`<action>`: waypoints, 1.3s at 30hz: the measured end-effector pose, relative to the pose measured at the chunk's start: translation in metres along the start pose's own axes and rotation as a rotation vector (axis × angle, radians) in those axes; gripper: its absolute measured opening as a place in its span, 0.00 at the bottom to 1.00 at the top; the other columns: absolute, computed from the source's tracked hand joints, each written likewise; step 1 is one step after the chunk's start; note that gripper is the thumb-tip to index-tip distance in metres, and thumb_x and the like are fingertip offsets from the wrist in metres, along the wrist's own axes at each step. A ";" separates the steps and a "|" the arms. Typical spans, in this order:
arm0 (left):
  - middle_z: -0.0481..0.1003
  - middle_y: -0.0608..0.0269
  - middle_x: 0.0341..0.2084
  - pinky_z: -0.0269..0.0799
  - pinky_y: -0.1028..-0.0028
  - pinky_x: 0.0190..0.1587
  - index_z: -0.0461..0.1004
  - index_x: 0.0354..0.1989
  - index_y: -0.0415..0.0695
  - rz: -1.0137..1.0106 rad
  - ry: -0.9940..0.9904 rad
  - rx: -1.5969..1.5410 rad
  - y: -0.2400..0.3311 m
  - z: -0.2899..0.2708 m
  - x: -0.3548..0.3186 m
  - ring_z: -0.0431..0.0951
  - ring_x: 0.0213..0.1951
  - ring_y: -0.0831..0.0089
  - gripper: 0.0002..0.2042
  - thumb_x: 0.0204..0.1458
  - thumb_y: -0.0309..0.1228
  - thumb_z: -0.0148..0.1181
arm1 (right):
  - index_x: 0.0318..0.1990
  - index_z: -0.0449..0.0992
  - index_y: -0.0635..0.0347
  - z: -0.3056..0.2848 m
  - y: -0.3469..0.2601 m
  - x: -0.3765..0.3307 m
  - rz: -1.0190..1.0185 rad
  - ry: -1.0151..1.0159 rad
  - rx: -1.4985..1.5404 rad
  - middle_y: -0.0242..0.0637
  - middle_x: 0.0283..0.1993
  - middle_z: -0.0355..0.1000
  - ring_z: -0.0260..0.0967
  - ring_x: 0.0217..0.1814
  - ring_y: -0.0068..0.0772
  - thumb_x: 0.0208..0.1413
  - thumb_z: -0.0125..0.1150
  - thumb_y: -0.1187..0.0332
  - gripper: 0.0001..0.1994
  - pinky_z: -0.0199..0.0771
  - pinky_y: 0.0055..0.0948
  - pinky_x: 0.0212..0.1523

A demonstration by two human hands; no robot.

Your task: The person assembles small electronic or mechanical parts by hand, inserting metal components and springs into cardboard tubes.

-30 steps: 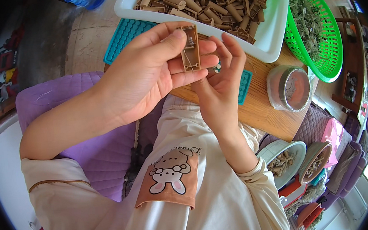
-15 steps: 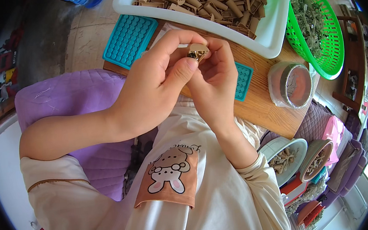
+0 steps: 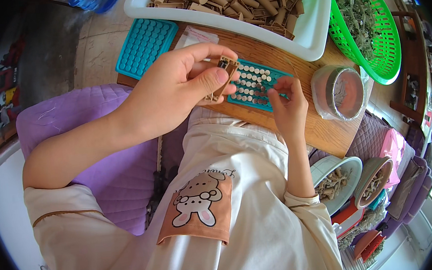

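My left hand point(image 3: 184, 84) grips a small brown half-shell casing point(image 3: 231, 67) between thumb and fingers, tilted so its hollow side shows. A dark metallic bit sits inside its upper end. Below and right of it, a teal tray point(image 3: 248, 102) with rows of small round whitish discs point(image 3: 253, 76) lies on the wooden table, partly covered by the casing and fingers. At the tray's right end is my right hand point(image 3: 291, 103), thumb and fingertips drawn together. Whatever they pinch, if anything, is too small to make out.
Behind stands a white bin point(image 3: 315, 46) of brown casings. A second teal tray point(image 3: 145, 46) lies at far left. On the right are a plastic-wrapped jar point(image 3: 342, 94), a green basket point(image 3: 391, 45) of dried plants and lower bowls point(image 3: 355, 167). The wooden table point(image 3: 322, 136) ends nearby.
My hands have parted: the right has let go of the casing and moved right to the disc tray. In my left hand, the casing has turned, showing its long hollow side.
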State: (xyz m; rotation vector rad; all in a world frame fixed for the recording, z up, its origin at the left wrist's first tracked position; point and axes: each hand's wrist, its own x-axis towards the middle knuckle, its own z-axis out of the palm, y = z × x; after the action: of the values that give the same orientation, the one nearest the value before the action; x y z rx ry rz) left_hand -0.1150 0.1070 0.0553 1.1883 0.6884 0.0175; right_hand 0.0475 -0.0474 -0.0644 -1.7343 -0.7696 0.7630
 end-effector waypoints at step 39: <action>0.68 0.62 0.32 0.67 0.80 0.38 0.63 0.43 0.38 -0.167 -0.101 -0.004 0.002 0.006 -0.005 0.69 0.33 0.81 0.12 0.48 0.23 0.41 | 0.37 0.68 0.61 0.006 0.016 0.013 -0.309 0.251 -0.573 0.40 0.31 0.69 0.68 0.30 0.36 0.44 0.55 0.77 0.10 0.68 0.29 0.30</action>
State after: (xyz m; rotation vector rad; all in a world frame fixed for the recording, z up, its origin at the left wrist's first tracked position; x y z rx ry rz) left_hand -0.1154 0.1010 0.0609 1.1164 0.6962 -0.1797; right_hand 0.0522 -0.0379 -0.0833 -2.0915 -1.1177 0.1057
